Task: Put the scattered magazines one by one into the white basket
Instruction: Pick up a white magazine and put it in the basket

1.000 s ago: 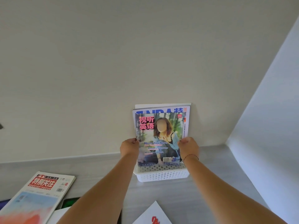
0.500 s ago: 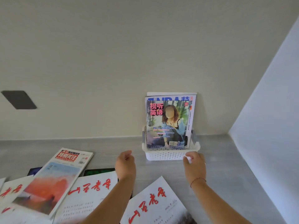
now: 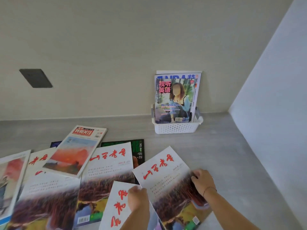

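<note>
The white basket (image 3: pixel 176 128) stands on the grey surface against the back wall. Upright in it are a magazine with a woman on the cover (image 3: pixel 174 100) and others behind it. Nearer to me lies a white magazine with red calligraphy (image 3: pixel 166 176), flat and angled. My right hand (image 3: pixel 202 181) has its fingers curled on that magazine's right edge. At the magazine's left edge is my left hand (image 3: pixel 137 198), blurred and with fingers bent; its hold is unclear.
Several more magazines overlap to the left: a matching red-calligraphy one (image 3: pixel 108 166), one with a red sunset cover (image 3: pixel 78 151), a dark green one (image 3: pixel 138 148). A dark plate (image 3: pixel 35 78) is on the back wall. A pale side wall (image 3: pixel 274 113) bounds the right.
Both hands let go of the woman-cover magazine in the basket and drew back to the nearest red-calligraphy magazine. My view has tilted down and left, bringing the scattered pile into view.
</note>
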`<move>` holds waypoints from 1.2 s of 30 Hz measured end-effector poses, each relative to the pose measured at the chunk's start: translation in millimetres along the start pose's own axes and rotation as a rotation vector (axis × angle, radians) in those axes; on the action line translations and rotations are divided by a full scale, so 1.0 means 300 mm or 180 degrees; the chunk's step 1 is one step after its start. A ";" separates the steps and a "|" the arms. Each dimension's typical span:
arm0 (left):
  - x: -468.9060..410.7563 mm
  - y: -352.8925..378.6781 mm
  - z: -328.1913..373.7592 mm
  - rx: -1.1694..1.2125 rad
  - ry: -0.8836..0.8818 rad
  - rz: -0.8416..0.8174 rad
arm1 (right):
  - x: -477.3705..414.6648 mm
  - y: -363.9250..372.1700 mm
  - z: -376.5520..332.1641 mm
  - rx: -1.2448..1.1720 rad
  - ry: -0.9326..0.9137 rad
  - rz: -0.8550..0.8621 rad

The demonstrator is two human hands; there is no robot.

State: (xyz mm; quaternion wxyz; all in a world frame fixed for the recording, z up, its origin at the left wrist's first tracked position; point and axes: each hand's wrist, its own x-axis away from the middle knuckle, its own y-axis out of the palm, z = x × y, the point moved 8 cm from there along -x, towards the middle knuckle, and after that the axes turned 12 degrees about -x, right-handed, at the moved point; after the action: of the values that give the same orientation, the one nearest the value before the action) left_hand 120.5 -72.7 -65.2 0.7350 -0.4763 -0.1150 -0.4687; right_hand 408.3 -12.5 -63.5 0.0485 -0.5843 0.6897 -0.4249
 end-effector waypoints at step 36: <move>0.002 -0.136 1.045 -0.0147 0.2712 -0.0450 | -0.366 -0.488 -0.534 -0.2108 -0.1060 0.0207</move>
State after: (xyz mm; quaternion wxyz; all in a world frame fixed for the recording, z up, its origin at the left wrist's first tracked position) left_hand 175.1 175.9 122.2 0.6720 -0.2476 0.1769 -0.6751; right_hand 464.3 171.7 84.9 -0.0182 -0.6072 0.7907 -0.0761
